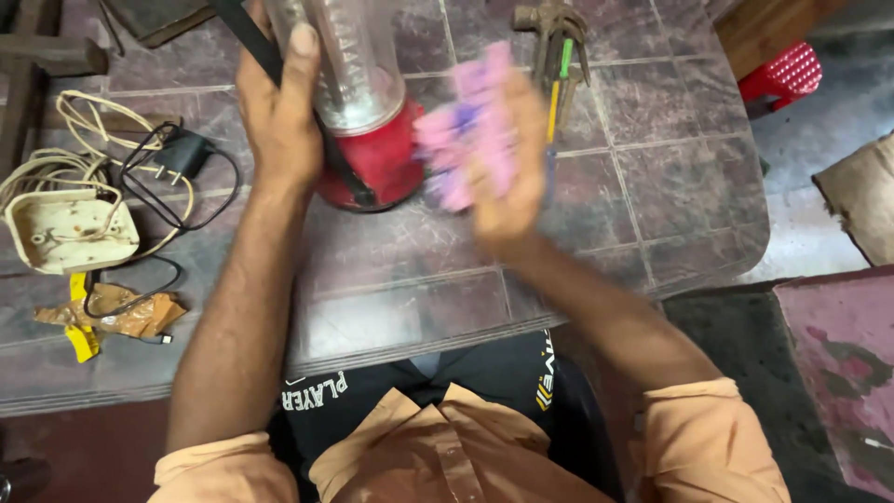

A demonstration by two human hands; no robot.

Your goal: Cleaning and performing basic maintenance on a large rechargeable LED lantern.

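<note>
At 9 o'clock on worktop: cream socket box with coiled white cable, black charger just beside; crumpled brown wrapper at 8. Left hand at 11, closed around blender jar, thumb up the clear wall; red base on worktop, black strap under the palm. Right hand at 12, motion-blurred, fingers curled on pink-purple object, kind unclear. Claw hammer and screwdriver at 1. Red stool at 2.
</note>
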